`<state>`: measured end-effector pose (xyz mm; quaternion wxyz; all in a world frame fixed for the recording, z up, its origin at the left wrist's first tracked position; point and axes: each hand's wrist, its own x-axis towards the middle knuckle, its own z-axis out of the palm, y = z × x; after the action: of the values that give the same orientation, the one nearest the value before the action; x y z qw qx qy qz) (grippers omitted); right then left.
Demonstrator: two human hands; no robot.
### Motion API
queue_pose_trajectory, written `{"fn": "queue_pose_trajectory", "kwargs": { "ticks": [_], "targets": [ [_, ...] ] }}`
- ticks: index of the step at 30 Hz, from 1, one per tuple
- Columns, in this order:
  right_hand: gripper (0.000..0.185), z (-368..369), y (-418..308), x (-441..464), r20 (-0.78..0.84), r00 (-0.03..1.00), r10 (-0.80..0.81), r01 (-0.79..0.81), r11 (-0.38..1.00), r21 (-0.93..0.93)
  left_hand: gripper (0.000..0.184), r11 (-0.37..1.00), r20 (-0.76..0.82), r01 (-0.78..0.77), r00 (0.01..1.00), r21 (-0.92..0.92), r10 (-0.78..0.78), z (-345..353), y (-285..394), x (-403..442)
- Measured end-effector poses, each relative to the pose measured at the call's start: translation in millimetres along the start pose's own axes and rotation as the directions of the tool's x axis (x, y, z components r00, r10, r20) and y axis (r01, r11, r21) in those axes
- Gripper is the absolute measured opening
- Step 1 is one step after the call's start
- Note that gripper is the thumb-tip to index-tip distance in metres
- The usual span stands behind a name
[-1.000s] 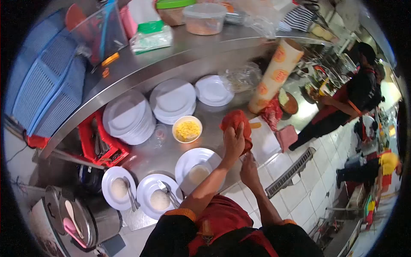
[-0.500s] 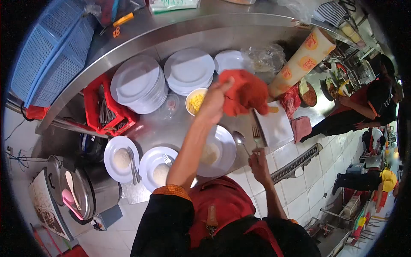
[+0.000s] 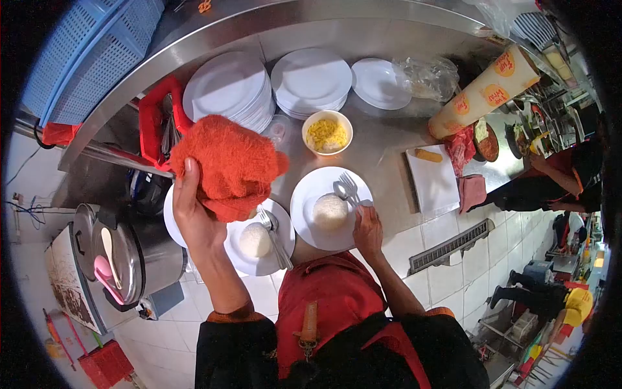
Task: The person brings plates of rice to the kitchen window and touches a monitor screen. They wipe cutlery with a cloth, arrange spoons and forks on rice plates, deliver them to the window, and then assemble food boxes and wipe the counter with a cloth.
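left hand: my thumb presses the front of the red cloth, raised near the red caddy; the left hand is closed on it, though the fingers behind are hidden, so i cannot tell how tightly they curl.
right hand: my right hand is nearly closed, fingertips together at the handle ends of a fork and spoon, over the rim of the right plate.
right plate: rice mound set down, fork and spoon laid beside it, not yet let go.
middle plate: this one looks equally far along, with a rice mound and its own cutlery resting across the rim.
left plate: mostly behind my wrist and the cloth; only an edge shows, so i cannot tell what it bears.
bowl: yellow food sits in the bowl; none shows on the two visible rice plates.
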<state>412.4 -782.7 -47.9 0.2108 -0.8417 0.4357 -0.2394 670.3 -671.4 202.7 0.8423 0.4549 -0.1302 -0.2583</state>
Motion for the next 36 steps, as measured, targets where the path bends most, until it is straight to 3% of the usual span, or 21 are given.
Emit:
{"fn": "queue_pose_trajectory", "kwargs": {
  "ticks": [1,7,11,13,14,15,16,17,19,20,21,22,23,24,25,27,28,30,31,33,36],
  "targets": [
    [0.018,0.2,0.5,-1.1,0.016,0.998,-0.066,0.067,0.995,-0.074,0.042,1.000,-0.003,0.002,1.000,0.000,-0.002,-7.2,-0.1,-0.9],
    [0.021,5.3,2.0,-9.8,0.038,0.997,-0.071,0.077,0.974,-0.211,0.043,0.998,-0.027,0.053,0.998,0.029,-0.053,-20.8,-10.3,-4.7],
    [0.022,2.6,6.3,-7.8,0.011,1.000,-0.025,0.027,0.956,-0.292,0.047,0.989,0.083,0.140,0.986,0.042,-0.143,-12.1,-34.0,-5.7],
    [0.021,-8.8,12.0,-4.9,-0.068,0.995,0.075,-0.085,0.984,-0.159,0.045,0.981,0.138,0.177,0.973,0.083,-0.187,10.3,-55.0,-15.0],
    [0.024,-16.6,16.1,-5.6,-0.122,0.985,0.122,-0.119,0.992,0.037,0.043,0.965,0.198,0.230,0.947,0.125,-0.251,17.9,-71.9,-19.1],
    [0.024,-27.8,22.0,-3.1,-0.129,0.983,0.128,-0.124,0.992,0.036,0.040,0.945,0.252,0.279,0.915,0.171,-0.316,23.9,-93.7,-24.3],
    [0.025,-41.0,27.6,2.0,-0.005,0.915,0.402,-0.344,0.790,0.507,0.038,0.924,0.325,0.331,0.867,0.189,-0.378,31.9,-118.4,-28.9],
    [0.026,-52.4,27.5,8.3,0.232,0.798,0.556,-0.474,0.343,0.811,0.036,0.900,0.394,0.380,0.810,0.212,-0.434,39.3,-145.5,-31.9],
    [0.027,-78.6,-1.1,27.9,0.197,0.822,0.535,-0.416,0.327,0.848,0.035,0.851,0.549,0.313,0.659,0.422,-0.514,43.9,-201.3,-36.3],
    [0.027,-77.6,-0.9,33.8,0.181,0.831,0.527,-0.389,0.316,0.866,0.035,0.849,0.548,0.313,0.658,0.425,-0.517,45.1,-214.5,-39.1],
    [0.028,-76.7,-0.6,39.8,0.164,0.839,0.518,-0.360,0.304,0.882,0.032,0.835,0.576,0.136,0.665,0.533,-0.476,45.4,-224.1,-42.3],
    [0.031,-64.7,11.3,43.7,-0.047,0.893,0.447,-0.273,0.622,0.734,0.029,0.786,0.609,-0.049,0.662,0.616,-0.437,43.3,-232.9,-43.7],
    [0.035,-56.6,23.1,49.2,-0.225,0.928,0.297,-0.159,0.862,0.482,0.029,0.786,0.612,-0.053,0.661,0.616,-0.434,33.0,-239.4,-36.4],
    [0.036,-62.3,21.7,55.2,-0.142,0.932,0.333,-0.250,0.876,0.413,0.028,0.611,0.618,-0.391,0.757,0.688,-0.212,14.2,-242.1,-23.8],
    [0.036,-57.1,24.8,59.5,-0.145,0.932,0.332,-0.248,0.875,0.416,0.029,0.308,0.655,-0.630,0.755,0.712,0.029,-2.2,-243.4,-12.5],
    [0.043,-37.4,26.4,63.6,-0.142,0.972,0.185,-0.118,0.915,0.385,0.034,0.093,0.551,-0.548,0.834,0.832,-0.014,-25.2,-242.1,-3.4],
    [0.043,-34.2,19.3,67.2,-0.141,0.973,0.185,-0.117,0.914,0.388,0.034,0.089,0.550,-0.547,0.835,0.832,-0.013,-33.7,-246.4,0.4],
    [0.052,-27.6,3.0,75.7,-0.107,0.977,0.186,-0.181,0.982,0.051,0.039,0.120,0.472,-0.458,0.869,0.881,-0.147,-46.1,-256.1,7.8],
    [0.052,-23.2,-2.8,78.3,-0.108,0.977,0.182,-0.178,0.983,0.053,0.039,0.119,0.471,-0.458,0.870,0.881,-0.143,-50.6,-260.4,11.0],
    [0.051,-17.3,-8.3,81.9,-0.109,0.942,0.318,-0.321,0.947,-0.014,0.040,0.226,0.425,-0.382,0.885,0.896,-0.190,-56.1,-267.7,14.1],
    [0.051,-12.4,-3.2,82.2,-0.154,0.950,0.273,-0.273,0.962,0.017,0.039,0.328,0.449,-0.393,0.886,0.859,-0.116,-61.1,-271.8,14.9]
  ]
}}
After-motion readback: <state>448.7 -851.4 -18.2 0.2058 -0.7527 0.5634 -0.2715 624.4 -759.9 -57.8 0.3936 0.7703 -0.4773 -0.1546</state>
